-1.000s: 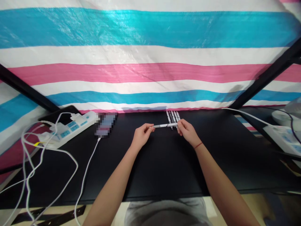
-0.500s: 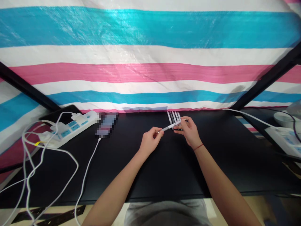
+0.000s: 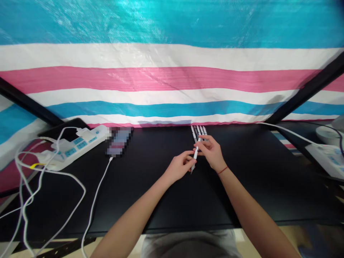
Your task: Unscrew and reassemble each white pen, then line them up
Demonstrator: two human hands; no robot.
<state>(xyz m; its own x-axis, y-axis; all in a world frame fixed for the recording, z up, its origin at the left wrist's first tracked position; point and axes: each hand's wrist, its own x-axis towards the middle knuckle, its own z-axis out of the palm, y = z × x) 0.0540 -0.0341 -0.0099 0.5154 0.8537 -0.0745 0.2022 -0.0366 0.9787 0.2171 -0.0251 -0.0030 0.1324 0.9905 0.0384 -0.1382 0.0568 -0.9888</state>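
A white pen (image 3: 196, 153) is held between my two hands, tilted steeply with its pointed tip toward me. My right hand (image 3: 212, 152) pinches its upper part between thumb and fingers. Lower down, my left hand (image 3: 181, 166) grips the pen near the tip, its fingers closed around the shaft. Just beyond my hands, several white pens (image 3: 202, 129) lie side by side at the back of the black table (image 3: 150, 193). Their near ends are partly hidden by my right hand.
On the left stand a white power strip (image 3: 77, 148) with plugs and tangled white cables (image 3: 83, 186), and a blurred-out phone (image 3: 119, 142) on a charging cable. A second power strip (image 3: 326, 157) sits at the far right. A striped sheet (image 3: 172, 79) hangs behind the table.
The pen has swung from nearly level to steep, its tip now pointing toward me. My left hand has shifted right and nearer. The view has tilted slightly.
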